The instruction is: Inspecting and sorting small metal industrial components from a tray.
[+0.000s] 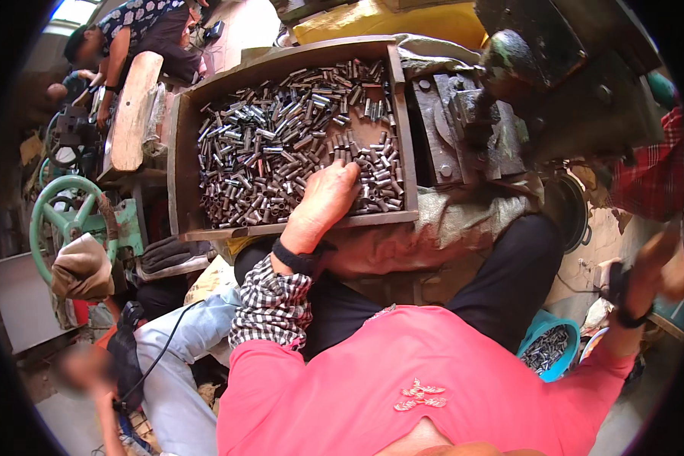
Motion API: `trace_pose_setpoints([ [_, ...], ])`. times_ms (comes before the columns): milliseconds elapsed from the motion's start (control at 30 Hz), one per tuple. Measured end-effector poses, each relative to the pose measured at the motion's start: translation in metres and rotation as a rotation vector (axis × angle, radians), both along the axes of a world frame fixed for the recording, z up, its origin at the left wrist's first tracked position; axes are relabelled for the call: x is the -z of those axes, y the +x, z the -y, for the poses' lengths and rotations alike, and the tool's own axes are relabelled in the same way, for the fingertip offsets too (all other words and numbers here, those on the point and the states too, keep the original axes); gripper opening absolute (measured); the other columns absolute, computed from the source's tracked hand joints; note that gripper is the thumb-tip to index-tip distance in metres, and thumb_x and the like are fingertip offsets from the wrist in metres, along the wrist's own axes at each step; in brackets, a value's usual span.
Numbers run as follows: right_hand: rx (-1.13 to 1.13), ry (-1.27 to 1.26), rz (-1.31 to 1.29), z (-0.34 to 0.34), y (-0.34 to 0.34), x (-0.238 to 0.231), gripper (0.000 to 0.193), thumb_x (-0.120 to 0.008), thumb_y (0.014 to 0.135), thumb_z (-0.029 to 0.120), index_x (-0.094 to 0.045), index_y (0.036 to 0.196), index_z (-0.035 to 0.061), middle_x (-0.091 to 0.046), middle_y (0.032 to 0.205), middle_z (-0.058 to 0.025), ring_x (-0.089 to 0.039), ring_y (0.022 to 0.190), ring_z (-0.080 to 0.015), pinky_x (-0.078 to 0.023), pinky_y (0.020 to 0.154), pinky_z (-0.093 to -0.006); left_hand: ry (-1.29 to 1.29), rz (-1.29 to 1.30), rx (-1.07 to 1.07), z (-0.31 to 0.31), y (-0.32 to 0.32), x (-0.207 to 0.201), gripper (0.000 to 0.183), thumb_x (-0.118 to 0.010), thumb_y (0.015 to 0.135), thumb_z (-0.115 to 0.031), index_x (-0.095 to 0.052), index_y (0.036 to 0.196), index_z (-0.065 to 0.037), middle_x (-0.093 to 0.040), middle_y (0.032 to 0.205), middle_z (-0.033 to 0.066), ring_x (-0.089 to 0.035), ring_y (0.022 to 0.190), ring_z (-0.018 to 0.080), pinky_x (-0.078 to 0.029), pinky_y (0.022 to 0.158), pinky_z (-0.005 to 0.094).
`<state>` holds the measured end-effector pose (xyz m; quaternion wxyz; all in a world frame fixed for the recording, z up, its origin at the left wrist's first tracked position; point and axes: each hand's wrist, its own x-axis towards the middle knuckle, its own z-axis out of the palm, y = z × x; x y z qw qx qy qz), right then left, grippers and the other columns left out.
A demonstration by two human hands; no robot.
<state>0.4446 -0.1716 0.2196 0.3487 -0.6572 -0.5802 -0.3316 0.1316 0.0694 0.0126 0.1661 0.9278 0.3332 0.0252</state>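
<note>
While the left hand (330,194) lies over the near part of a brown box (405,144), its bent fingers touch the small metal tubes (262,148), which fill most of this box in a loose heap. Near the fingertips, some of the tubes are standing upright; whether the fingers grip one, I cannot tell. The right hand (659,262) is far to the right side, blurred, and its grip also cannot be told. To the right of the box stands a dark, greasy machine (471,137). Lower, a blue basin (574,342) contains more small metal pieces (544,351).
</note>
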Motion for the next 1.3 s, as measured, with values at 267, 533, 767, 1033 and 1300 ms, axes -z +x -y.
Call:
trace_pose_setpoints([
  [267,-0.535,-0.492,-0.032,-0.143,-0.105,0.145,0.019,-0.059,0.069,0.006,-0.055,0.087,0.0006,-0.056,0.088,-0.0119,-0.055,0.084,-0.0282,-0.042,0.076,-0.0405,0.132,-0.089,0.002,-0.006,0.002,0.015,0.009,-0.055,0.078,-0.012,-0.055,0.075,-0.003,-0.059,0.076,0.0174,-0.063,0.065,0.0321,-0.051,0.057,0.0408],
  [533,-0.404,-0.903,0.203,-0.281,-0.125,0.208,0.019,-0.055,0.072,0.01,-0.059,0.089,0.0019,-0.059,0.093,-0.0131,-0.057,0.091,-0.0268,-0.046,0.074,-0.0366,0.147,-0.101,0.06,-0.009,-0.002,0.003,0.003,-0.054,0.075,-0.006,-0.056,0.075,-0.004,-0.06,0.072,0.0144,-0.063,0.063,0.0287,-0.051,0.054,0.0365],
  [767,-0.394,-1.118,0.083,-0.294,-0.134,0.209,0.018,-0.055,0.072,0.006,-0.064,0.086,-0.0006,-0.059,0.097,-0.0207,-0.06,0.091,-0.0318,-0.051,0.074,-0.0402,0.29,0.137,0.186,-0.009,-0.012,0.007,0.005,-0.053,0.073,-0.003,-0.054,0.078,-0.003,-0.058,0.077,0.0148,-0.062,0.069,0.0297,-0.05,0.06,0.0387],
  [1033,-0.388,-1.04,0.127,-0.281,-0.126,0.213,0.015,-0.055,0.07,0.003,-0.056,0.085,0.0001,-0.058,0.09,-0.0177,-0.06,0.081,-0.0351,-0.049,0.068,-0.0393,0.377,0.1,0.18,-0.008,-0.017,0.017,0.009,-0.053,0.073,-0.002,-0.052,0.082,-0.002,-0.056,0.08,0.0153,-0.062,0.069,0.0297,-0.05,0.06,0.0396],
  [1300,-0.528,-0.719,-0.709,-0.208,-0.124,0.191,0.017,-0.062,0.075,0.01,-0.054,0.084,-0.0026,-0.061,0.068,-0.0198,-0.063,0.067,-0.033,-0.047,0.059,-0.0389,0.032,0.328,-0.104,-0.013,-0.02,0.006,0.015,-0.056,0.086,-0.015,-0.05,0.09,-0.003,-0.06,0.072,0.0141,-0.063,0.063,0.0234,-0.046,0.05,0.0373],
])
